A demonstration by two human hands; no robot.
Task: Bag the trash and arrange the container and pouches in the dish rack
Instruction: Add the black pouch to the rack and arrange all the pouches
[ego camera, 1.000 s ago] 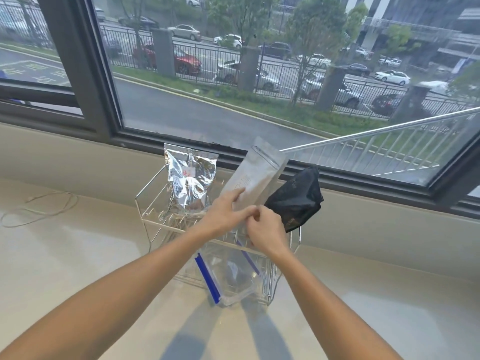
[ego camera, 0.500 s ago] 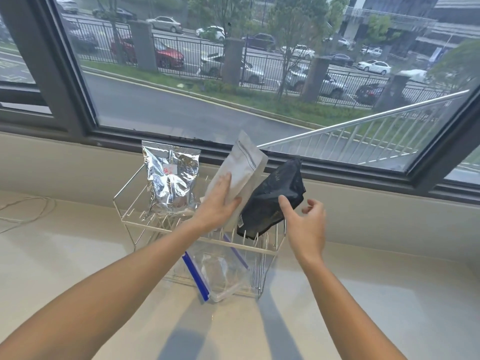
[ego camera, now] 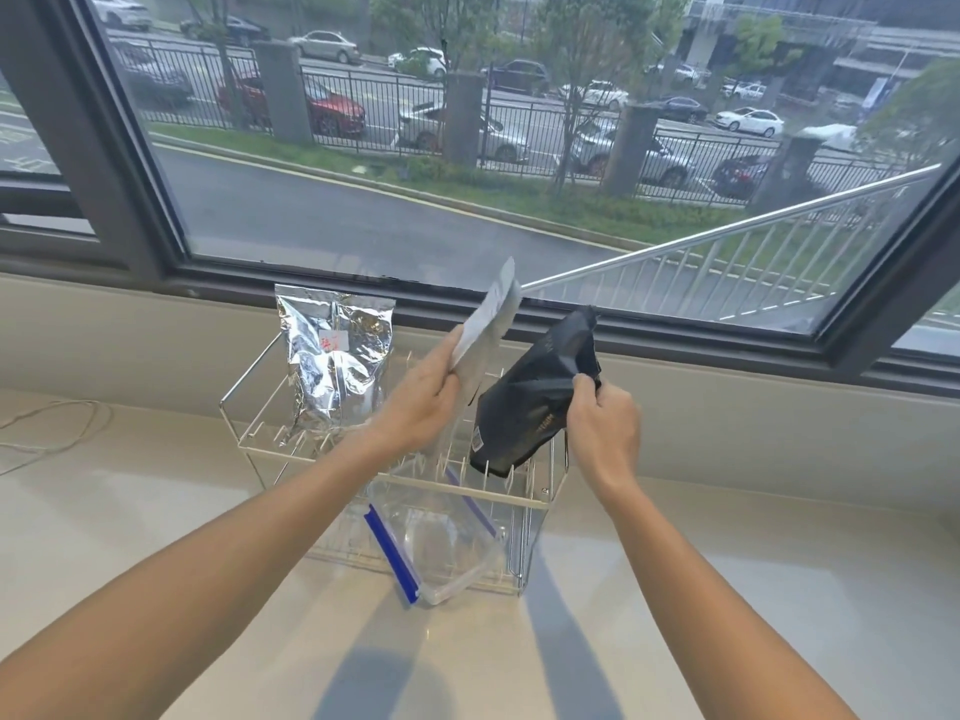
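The grey pouch (ego camera: 485,337) is tilted, its top corner leaning right toward the window, its lower end down among the tines of the rack (ego camera: 395,475). The left hand (ego camera: 423,402) holds it from the left side, fingers (ego camera: 441,366) curled along its edge and thumb against its face. Just to its right, the black pouch (ego camera: 530,397) leans the same way, its bottom edge resting on the upper tier's wires near the rack's right end. The right hand (ego camera: 605,423) grips the black pouch's right edge, fingers clenched on a fold of the material. The two pouches are close together, and whether they touch cannot be told.

At the left end of the upper tier a crinkled silver pouch (ego camera: 335,361) stands nearly upright, with a small white label bearing red marks near its top. It is apart from both hands.

In the lower tier, a clear container (ego camera: 441,543) with blue strips along its sides lies tilted, one corner sticking out past the rack's front toward the viewer.

The rack is white wire, two-tiered, and stands on a pale glossy table (ego camera: 727,589) close to the wall below a wide window (ego camera: 467,148). A thin pale cord (ego camera: 57,423) lies looped on the table at the far left. Outside are a road, a fence and parked cars.
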